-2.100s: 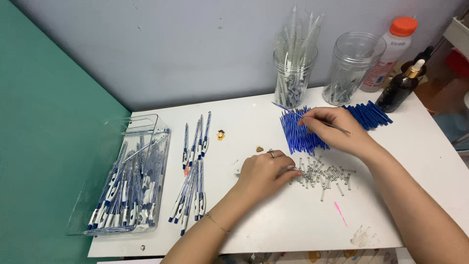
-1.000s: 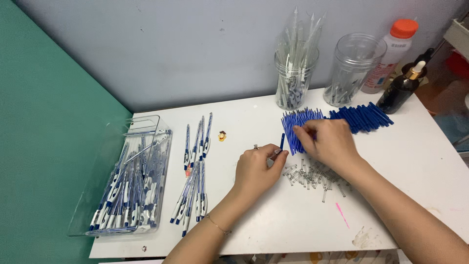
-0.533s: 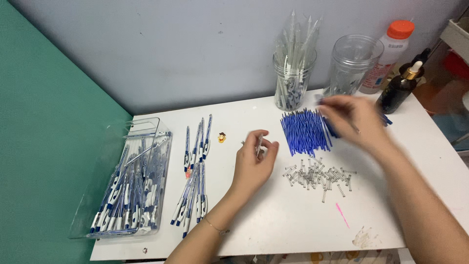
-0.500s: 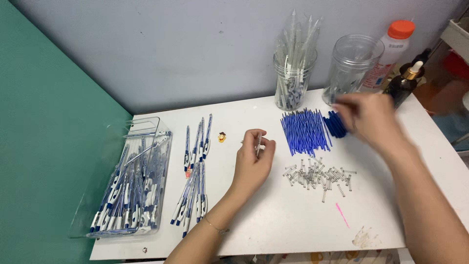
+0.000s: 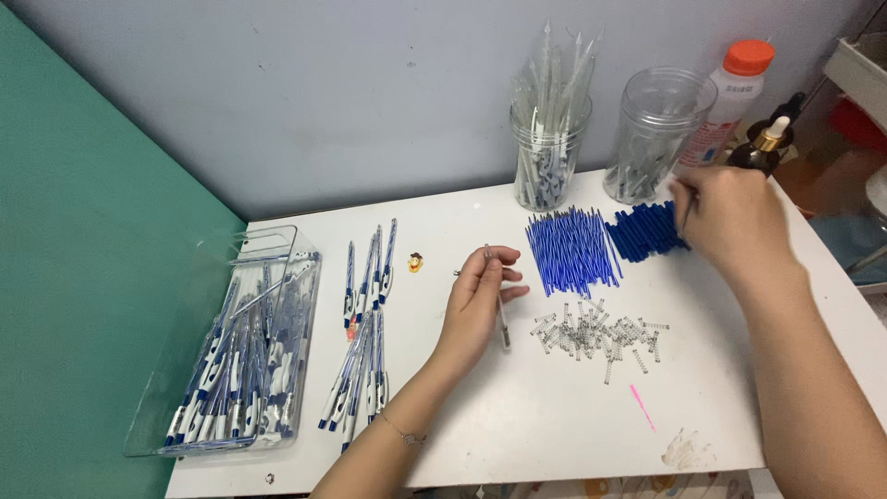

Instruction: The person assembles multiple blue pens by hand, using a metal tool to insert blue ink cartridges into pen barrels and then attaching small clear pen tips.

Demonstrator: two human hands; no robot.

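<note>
The left hand point(image 5: 479, 300) rests near the middle of the white surface point(image 5: 517, 425). Its grip is pressed together: thumb and fingertips pinch a thin clear pen tube point(image 5: 502, 319), which slants down and toward the person from the fingers, its lower end just above or on the surface; which of the two cannot be told.

The right hand point(image 5: 735, 222) sits at the far right of the surface, over the right end of the pile of short dark-blue parts point(image 5: 642, 231). Its fingers are curled into a closed pinch on a thin rod-like piece point(image 5: 686, 211); what that piece is cannot be told.

Between the two hands lie the blue refills point(image 5: 573, 249), packed side by side, and nearer the person a loose scatter of small metal springs point(image 5: 596, 331). The springs lie just right of the left hand, apart from it.

Left of the left hand, a row of assembled blue-and-white pens point(image 5: 365, 333) lies on the surface. A clear tray point(image 5: 277, 245) filled with more such pens stands at the left edge.

Along the rear edge stand a clear jar of transparent tubes point(image 5: 550, 139), a second clear jar point(image 5: 658, 129), a white bottle with an orange cap point(image 5: 730, 102) and a dark dropper bottle point(image 5: 765, 148).

Open room lies on the near half of the surface, below the springs, up to the front edge.
</note>
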